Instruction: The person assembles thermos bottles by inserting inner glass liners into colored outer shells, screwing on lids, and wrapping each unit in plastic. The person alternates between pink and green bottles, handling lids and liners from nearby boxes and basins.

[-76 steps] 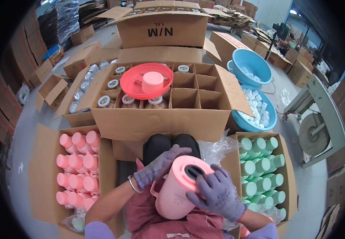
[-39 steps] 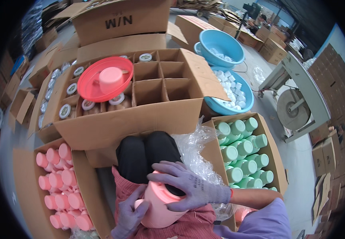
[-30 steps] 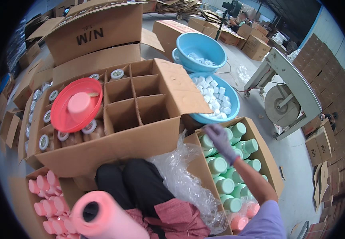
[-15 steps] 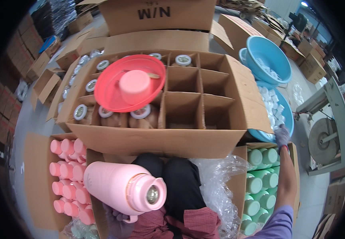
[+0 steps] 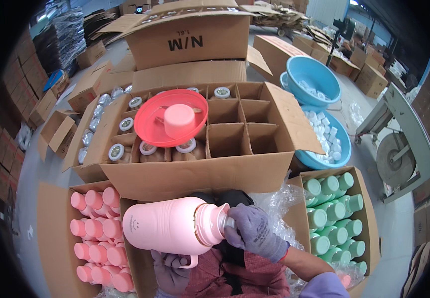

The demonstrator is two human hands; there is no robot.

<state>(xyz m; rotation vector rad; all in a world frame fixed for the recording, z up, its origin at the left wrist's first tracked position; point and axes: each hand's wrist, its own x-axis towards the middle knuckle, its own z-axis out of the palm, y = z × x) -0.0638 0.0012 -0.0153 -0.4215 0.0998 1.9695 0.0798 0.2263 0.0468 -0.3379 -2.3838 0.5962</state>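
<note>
Near the middle, over the lap point(image 5: 205, 285), a pink jug point(image 5: 162, 226) on its side, base left and mouth right, gold ring point(image 5: 196, 226) around the neck, handle point(image 5: 193, 262) toward the near side. Underneath, the left hand point(image 5: 170, 273), fingers curled just beside the handle, apparently bearing the load, thumb out of sight; at the mouth, the right hand point(image 5: 257, 233), fingers closed around a small see-through piece point(image 5: 229, 223); cannot tell how deeply seated. Likely stiff and smooth, a little slippery, of moderate heft, perhaps fragile within; best to cradle the belly from below or grasp the handle, and to spare the spout point(image 5: 222, 211) any hard knock. Just beyond, a divided carton point(image 5: 195, 176), with white-rimmed bottles point(image 5: 186, 145) in left, near and far compartments and, over the top, a red dish point(image 5: 148, 114) with a pink cup point(image 5: 179, 120). Near left, a left carton point(image 5: 53, 223) of pink-capped bottles point(image 5: 112, 228); near right, a right carton point(image 5: 295, 218) of green bottles point(image 5: 317, 218), with clear film point(image 5: 274, 203) just to the left. Far right, two blue basins: a nearer basin point(image 5: 346, 149) heaped with white pieces point(image 5: 326, 136), a farther basin point(image 5: 326, 79) with pale pieces point(image 5: 312, 91) low inside.
</note>
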